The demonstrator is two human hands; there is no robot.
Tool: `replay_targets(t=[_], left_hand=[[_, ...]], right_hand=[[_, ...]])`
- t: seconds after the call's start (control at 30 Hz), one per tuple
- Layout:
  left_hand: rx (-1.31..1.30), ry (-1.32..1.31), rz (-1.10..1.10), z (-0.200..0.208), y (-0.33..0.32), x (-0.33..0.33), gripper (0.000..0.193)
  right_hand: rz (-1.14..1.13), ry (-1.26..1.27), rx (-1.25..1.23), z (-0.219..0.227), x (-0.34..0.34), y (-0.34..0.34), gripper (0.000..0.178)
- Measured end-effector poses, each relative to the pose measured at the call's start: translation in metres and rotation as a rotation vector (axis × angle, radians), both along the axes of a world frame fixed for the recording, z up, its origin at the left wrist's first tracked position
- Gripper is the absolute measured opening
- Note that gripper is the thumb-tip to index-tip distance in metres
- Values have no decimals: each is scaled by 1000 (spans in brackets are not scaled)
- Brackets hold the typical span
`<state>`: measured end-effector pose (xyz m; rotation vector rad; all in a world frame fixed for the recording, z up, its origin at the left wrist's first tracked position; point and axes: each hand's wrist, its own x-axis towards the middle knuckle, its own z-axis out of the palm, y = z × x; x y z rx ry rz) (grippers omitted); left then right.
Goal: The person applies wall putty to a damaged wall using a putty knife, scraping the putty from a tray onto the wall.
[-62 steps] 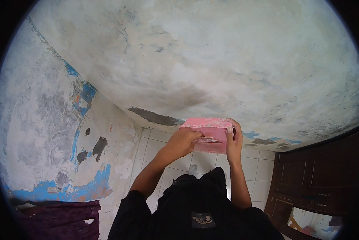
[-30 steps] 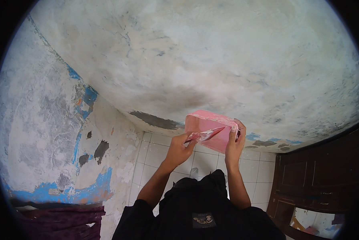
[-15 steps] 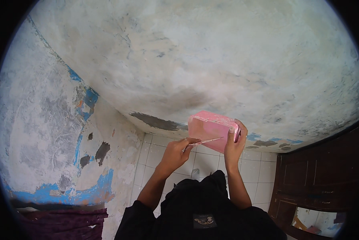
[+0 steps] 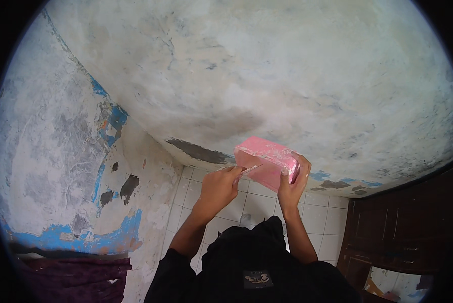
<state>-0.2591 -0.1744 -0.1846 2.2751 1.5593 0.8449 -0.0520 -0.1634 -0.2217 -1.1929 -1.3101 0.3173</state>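
A pink rectangular plastic tub (image 4: 265,146), its rim crusted with whitish filler, is tilted so that its open side faces me. My right hand (image 4: 293,188) grips the tub at its right end, thumb on the near side and fingers round the back. Closed round the handle of a putty knife (image 4: 252,169) is my left hand (image 4: 218,192). The thin blade, smeared white and seen nearly edge-on, reaches over the tub's opening. How much filler lies inside the tub I cannot tell.
A patchy plastered wall (image 4: 307,60) rises just ahead, with a dark bare patch (image 4: 198,151) low down. The left wall (image 4: 49,146) shows flaking blue paint above a purple cloth (image 4: 80,278). White tiles (image 4: 259,204) cover the floor. A dark wooden cabinet (image 4: 418,217) stands at right.
My left hand has turned, and the putty knife's blade has drawn back left and tipped upward. The tub has tilted a little and shifted slightly left in my right hand.
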Motion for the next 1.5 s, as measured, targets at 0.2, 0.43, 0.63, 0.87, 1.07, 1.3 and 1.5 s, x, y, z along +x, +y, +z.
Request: replay_targets(t=[0.2,0.43,0.63,0.87,1.07,1.3,1.5], left_hand=[[-30,102,-37,-1,9,14,15],[-114,74,-129,8,11,18,14],[-203,36,-243,9,21,8,14],[-280,-107,-377,-12,50,-15,21],[-443,-289,-493,-15,55,-27,32],[-460,-1003,-101,-50,45,-21,17],[53,-962,345,-23,74,-13,13]], right_hand=[[51,-29,69,0,-2,-1,56],[57,-8,25,2,2,1,55],[73,22,-69,5,0,4,47],[135,5,-188,12,1,9,42],[77,41,-209,6,9,18,37],[-75,46,-214,-29,49,9,34],[-149,-58,-315,-60,79,-10,38]])
